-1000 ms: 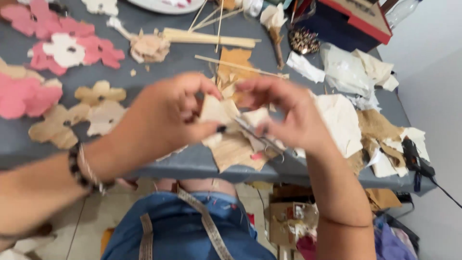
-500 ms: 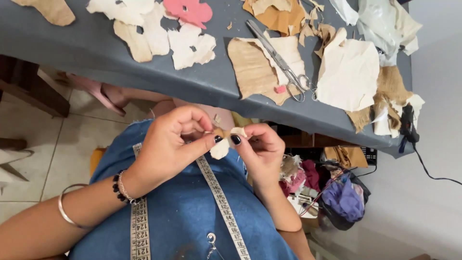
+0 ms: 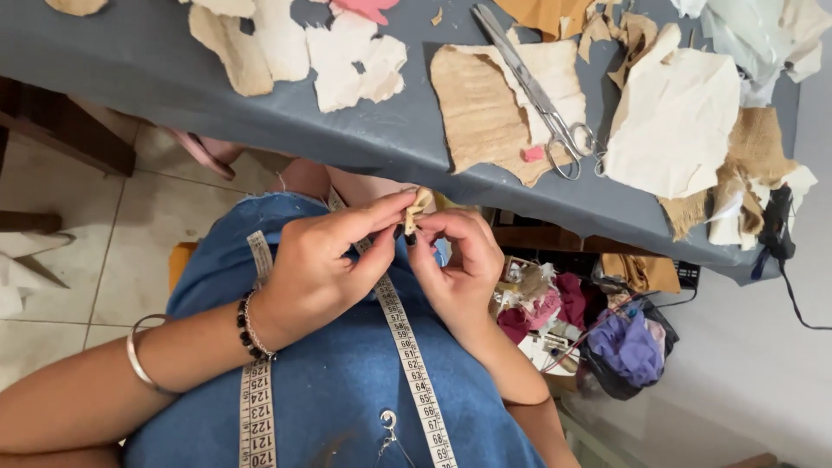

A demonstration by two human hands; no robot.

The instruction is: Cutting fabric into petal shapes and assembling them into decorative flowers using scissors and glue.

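— What are the hands doing?

— Both are pinched together over the lap. The left hand (image 3: 321, 264) and the right hand (image 3: 459, 264) are curled nearly closed, their fingertips meeting on a small scrap of cloth (image 3: 417, 211).

— What does the scrap look like?

— Tiny, pale tan to cream, folded or crumpled into a narrow upright tuft. Only its top pokes out above the fingers; the rest is hidden in the pinch, so its full shape can't be told.

— Where is it relative to the table?

— Just below the near edge of the grey table (image 3: 130, 69), not touching it, held above a blue denim garment with a measuring tape (image 3: 407, 347) draped across it.

— And on the table itself?

— Scissors (image 3: 542, 95) lie on a ribbed tan cloth piece (image 3: 477, 113), with a cream cloth piece (image 3: 676, 130) to its right and pale cut-out shapes (image 3: 355, 61) to the left.
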